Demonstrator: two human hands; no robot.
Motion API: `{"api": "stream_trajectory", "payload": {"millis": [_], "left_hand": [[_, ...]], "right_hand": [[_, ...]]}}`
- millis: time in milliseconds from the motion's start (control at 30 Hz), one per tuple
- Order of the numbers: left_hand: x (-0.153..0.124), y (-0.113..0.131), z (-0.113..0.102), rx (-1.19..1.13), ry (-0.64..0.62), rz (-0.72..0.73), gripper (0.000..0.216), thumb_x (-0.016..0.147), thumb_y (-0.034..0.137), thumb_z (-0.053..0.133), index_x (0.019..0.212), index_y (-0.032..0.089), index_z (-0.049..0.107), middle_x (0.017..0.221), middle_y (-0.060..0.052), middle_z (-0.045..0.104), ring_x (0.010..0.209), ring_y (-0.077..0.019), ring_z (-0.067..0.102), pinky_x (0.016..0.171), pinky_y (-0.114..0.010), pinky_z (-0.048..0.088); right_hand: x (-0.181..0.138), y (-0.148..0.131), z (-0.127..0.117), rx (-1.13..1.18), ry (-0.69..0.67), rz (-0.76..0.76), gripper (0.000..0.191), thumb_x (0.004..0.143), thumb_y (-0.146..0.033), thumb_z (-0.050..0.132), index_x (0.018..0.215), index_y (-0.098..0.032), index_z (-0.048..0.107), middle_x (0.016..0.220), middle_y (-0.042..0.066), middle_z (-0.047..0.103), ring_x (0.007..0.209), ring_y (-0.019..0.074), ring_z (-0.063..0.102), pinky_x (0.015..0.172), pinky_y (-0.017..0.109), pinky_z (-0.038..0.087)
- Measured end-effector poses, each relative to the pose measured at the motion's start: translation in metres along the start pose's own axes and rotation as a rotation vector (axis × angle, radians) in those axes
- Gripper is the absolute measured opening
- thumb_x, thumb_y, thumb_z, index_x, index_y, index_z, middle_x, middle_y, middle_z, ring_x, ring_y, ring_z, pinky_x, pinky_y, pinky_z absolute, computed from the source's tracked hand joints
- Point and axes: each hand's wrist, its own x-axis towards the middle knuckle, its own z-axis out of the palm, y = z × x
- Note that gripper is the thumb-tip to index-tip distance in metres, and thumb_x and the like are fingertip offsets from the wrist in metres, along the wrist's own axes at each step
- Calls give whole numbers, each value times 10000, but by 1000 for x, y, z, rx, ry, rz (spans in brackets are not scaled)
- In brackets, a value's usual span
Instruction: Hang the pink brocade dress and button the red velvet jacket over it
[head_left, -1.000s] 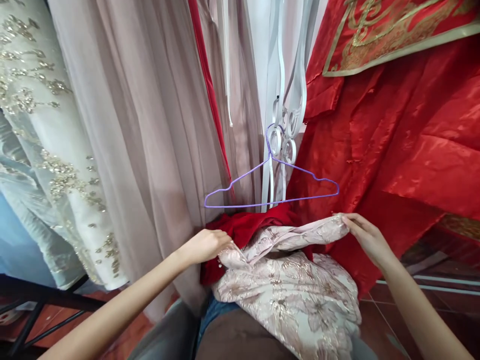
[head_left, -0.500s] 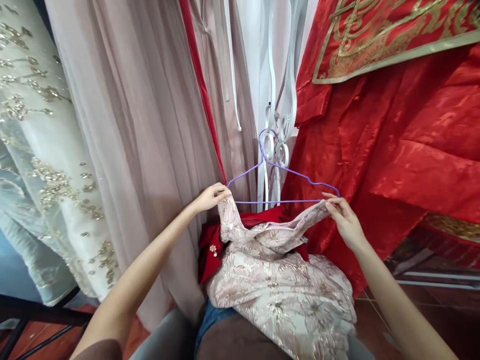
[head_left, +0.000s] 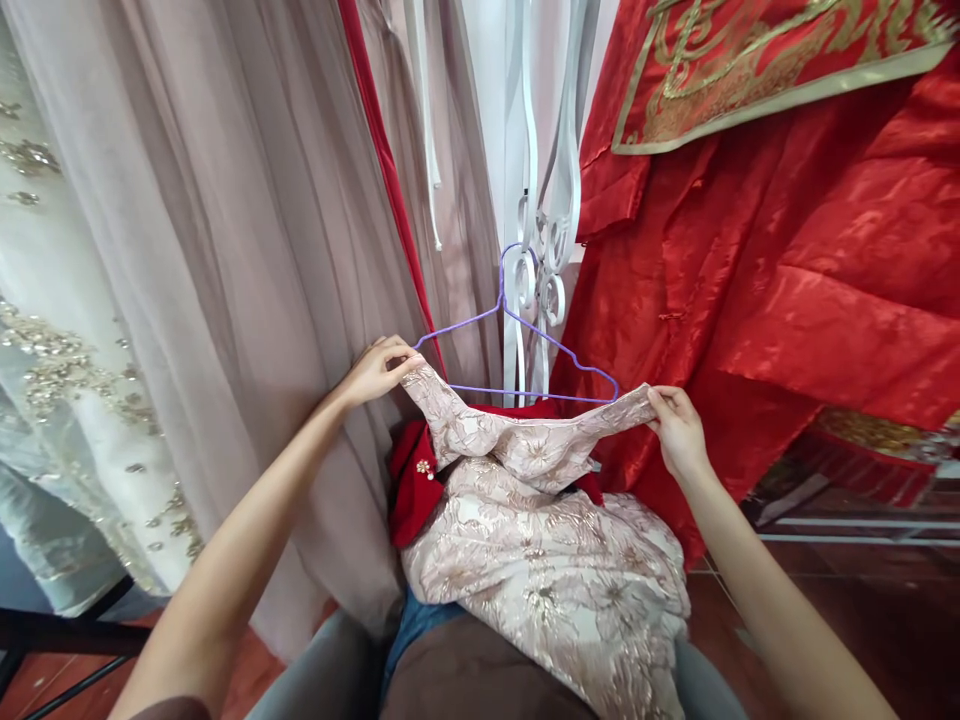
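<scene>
A pale pink and gold brocade dress (head_left: 540, 560) lies bunched over my lap, its two shoulder straps pulled apart. My left hand (head_left: 380, 370) pinches the tip of the left strap, close to the left end of a purple hanger (head_left: 480, 320). In my right hand (head_left: 677, 425) is the tip of the other strap, held a little right of the hanger's right end. The hanger stands behind the neckline, its hook by a white scrolled metal stand (head_left: 536, 280). Dark red cloth with a pearl brooch (head_left: 425, 468) shows behind the bodice.
Dusty pink sheer fabric (head_left: 247, 250) hangs at the left, beside a white gown with gold beading (head_left: 60, 350). Red satin garments (head_left: 750, 270) with gold embroidery hang on the right. A black metal frame (head_left: 67, 635) stands at the lower left on red floor tiles.
My hands have spread wider apart, stretching the neckline nearly straight. The right strap has come off the hanger's end. The view has shifted slightly to the right.
</scene>
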Motion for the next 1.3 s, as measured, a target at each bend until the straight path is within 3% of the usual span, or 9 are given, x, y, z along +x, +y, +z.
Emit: {"api": "stream_trajectory", "payload": {"millis": [267, 500, 600, 800, 933, 1100, 1200, 1300], "left_hand": [[1, 1, -2, 12, -4, -8, 404, 830, 541, 470, 818, 205, 693, 838, -33, 641, 832, -186, 560, 885, -340, 386], [-6, 7, 8, -18, 10, -1, 380, 850, 500, 476, 810, 189, 690, 827, -44, 626, 801, -182, 542, 765, -307, 411], [-9, 9, 15, -16, 38, -9, 370, 862, 483, 467, 809, 190, 686, 825, -42, 624, 820, -183, 537, 794, -316, 408], [-9, 10, 28, -97, 102, -54, 358, 840, 493, 494, 809, 191, 683, 889, -50, 623, 894, -194, 550, 873, -343, 423], [-24, -1, 32, -277, 218, -150, 410, 788, 561, 544, 814, 180, 696, 1062, -91, 609, 1032, -220, 560, 947, -349, 423], [-70, -24, 30, -480, 358, -332, 478, 739, 602, 597, 878, 161, 718, 1140, -111, 625, 1105, -233, 567, 982, -356, 426], [-87, -34, 30, -547, 410, -439, 512, 715, 602, 629, 939, 151, 721, 1125, -119, 663, 1074, -245, 599, 941, -363, 467], [-88, -37, 33, -581, 430, -523, 572, 686, 613, 647, 991, 135, 715, 1049, -116, 709, 1010, -259, 638, 902, -384, 499]], "right_hand": [[1, 2, -4, -66, -9, -99, 356, 670, -556, 669, 790, -242, 553, 779, -4, 610, 725, 168, 587, 676, 295, 482], [15, -28, 43, -274, -173, -318, 256, 776, -495, 578, 797, -240, 575, 805, 26, 646, 806, 201, 608, 764, 329, 476], [11, -41, 61, -451, -255, -375, 216, 828, -457, 531, 835, -249, 593, 840, 29, 675, 802, 207, 621, 747, 328, 478], [11, -46, 58, -684, -341, -545, 215, 870, -430, 492, 913, -265, 623, 903, 55, 673, 832, 240, 610, 784, 368, 466], [18, -41, 55, -750, -305, -591, 245, 876, -440, 479, 915, -274, 655, 861, 62, 666, 834, 262, 585, 794, 400, 457], [23, -38, 54, -730, -287, -593, 278, 864, -469, 493, 923, -275, 682, 846, 57, 666, 799, 248, 587, 767, 383, 466], [24, -37, 54, -724, -281, -583, 311, 853, -501, 497, 922, -273, 697, 791, 55, 645, 776, 242, 590, 735, 368, 469], [24, -38, 54, -714, -289, -562, 336, 846, -520, 502, 932, -267, 707, 783, 51, 636, 743, 228, 592, 717, 353, 469]]}}
